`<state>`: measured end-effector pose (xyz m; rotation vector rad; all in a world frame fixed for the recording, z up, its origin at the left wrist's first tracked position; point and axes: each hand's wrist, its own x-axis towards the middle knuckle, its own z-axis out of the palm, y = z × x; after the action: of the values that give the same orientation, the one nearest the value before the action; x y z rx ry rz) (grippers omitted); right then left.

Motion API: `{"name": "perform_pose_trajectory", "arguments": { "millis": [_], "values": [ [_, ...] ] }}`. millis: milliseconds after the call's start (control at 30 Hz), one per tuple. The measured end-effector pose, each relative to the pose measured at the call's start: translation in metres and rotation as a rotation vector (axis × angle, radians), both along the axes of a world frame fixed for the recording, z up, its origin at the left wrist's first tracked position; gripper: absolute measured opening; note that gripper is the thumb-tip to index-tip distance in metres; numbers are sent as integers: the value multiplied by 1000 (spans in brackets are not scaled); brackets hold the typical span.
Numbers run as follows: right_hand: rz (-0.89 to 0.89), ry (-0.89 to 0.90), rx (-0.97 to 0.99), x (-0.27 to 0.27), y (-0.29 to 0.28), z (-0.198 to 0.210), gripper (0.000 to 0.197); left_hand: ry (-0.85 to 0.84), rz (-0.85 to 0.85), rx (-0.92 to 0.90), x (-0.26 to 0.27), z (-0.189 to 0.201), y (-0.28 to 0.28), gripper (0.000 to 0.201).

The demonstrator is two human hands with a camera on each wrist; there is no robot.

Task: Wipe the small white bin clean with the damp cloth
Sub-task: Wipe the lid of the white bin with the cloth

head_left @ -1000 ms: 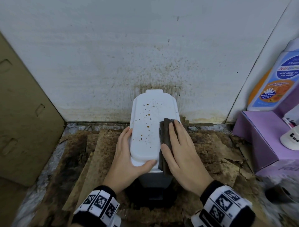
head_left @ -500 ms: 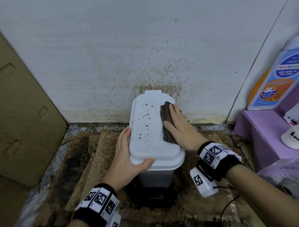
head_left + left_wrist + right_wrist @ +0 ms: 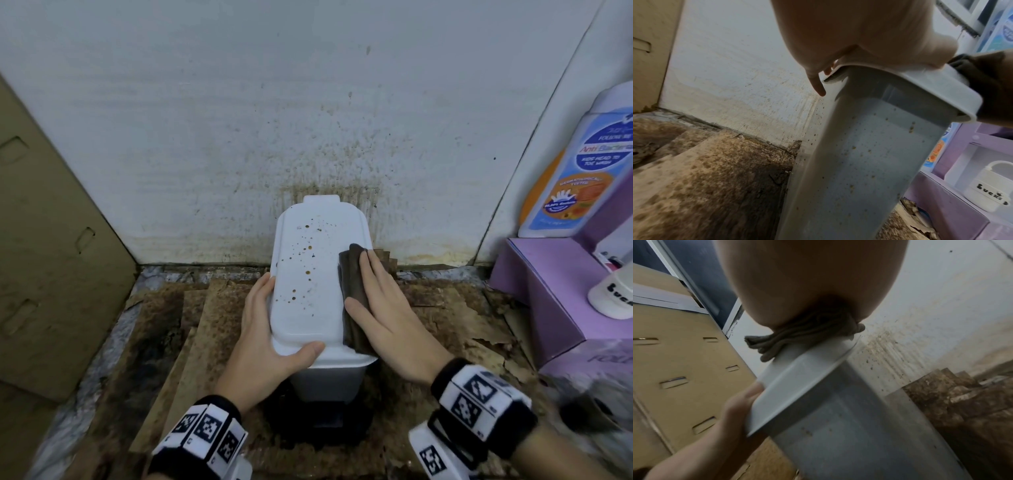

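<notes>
One bin, white, lid shut, upright against the back wall on stained cardboard. Lid top speckled with brown spots down its left half; more specks on the bin's side in the left wrist view.

One cloth, dark brown, folded, flat along the lid's right side, its near end hanging over the lid edge. Bunched folds visible under the palm in the right wrist view.

Two hands. Left hand cupped on the lid's left edge, fingers straight along the side, thumb laid across the near front corner; steadying, not pinching. Right hand flat on the cloth, fingers straight and close together, pressing it down onto the lid; thumb alongside the cloth's left edge. One tagged black band on each wrist.

One brown cardboard sheet with slots leaning at the left. At the right: one purple box, one blue-and-orange bottle standing on it, one small white container with black lettering, only partly in frame.
</notes>
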<state>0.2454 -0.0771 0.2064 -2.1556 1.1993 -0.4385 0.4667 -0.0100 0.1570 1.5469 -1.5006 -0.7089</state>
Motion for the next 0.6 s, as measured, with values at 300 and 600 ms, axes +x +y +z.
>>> {"name": "perform_pose_trajectory", "arguments": {
  "millis": [300,600],
  "values": [
    [45,49,1,6,-34,2,72,22,1,1,1,0,-1,114],
    [65,244,-15,20,-112,11,74,36,-5,-1,1,2,-1,114]
  ]
}}
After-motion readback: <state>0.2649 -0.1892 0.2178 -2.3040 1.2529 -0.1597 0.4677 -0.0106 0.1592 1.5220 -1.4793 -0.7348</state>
